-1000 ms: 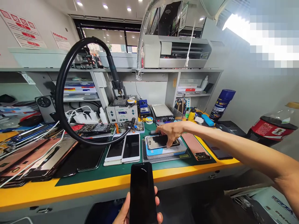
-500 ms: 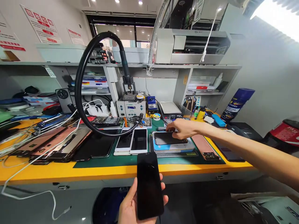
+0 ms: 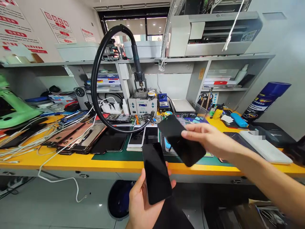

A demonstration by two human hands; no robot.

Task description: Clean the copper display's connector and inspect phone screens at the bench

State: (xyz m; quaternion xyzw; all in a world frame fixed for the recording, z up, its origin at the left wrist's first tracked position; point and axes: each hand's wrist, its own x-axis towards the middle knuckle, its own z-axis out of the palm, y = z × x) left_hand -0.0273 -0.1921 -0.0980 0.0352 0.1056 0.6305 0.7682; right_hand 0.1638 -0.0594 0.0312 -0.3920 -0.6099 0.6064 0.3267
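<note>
In my left hand [image 3: 139, 198], low in front of the desk edge, rests a black smartphone [image 3: 156, 175], dark face up, with the thumb along one side and fingertips round the other. My right hand [image 3: 207, 135] pinches a thin black phone screen [image 3: 179, 141] by its right edge. The screen is tilted in the air, above and to the right of the smartphone. Behind it, the stack with blue on the green mat [image 3: 107, 157] is mostly hidden. Two white-framed phones [image 3: 135, 141] lie side by side on the mat, left of the screen.
A thick black hose [image 3: 94, 79] arches over the desk from a hot-air station [image 3: 143, 105]. Phone housings [image 3: 78, 140] and white cables [image 3: 51, 162] crowd the left. A blue spray can [image 3: 264, 100] stands at the right, beside a white box [image 3: 264, 146]. Below is a dark bin [image 3: 119, 200].
My right hand has lifted the phone screen off the stack on the mat and brought it nearer, towards the smartphone. My left hand still holds the smartphone, now tilted. The view has shifted rightwards.
</note>
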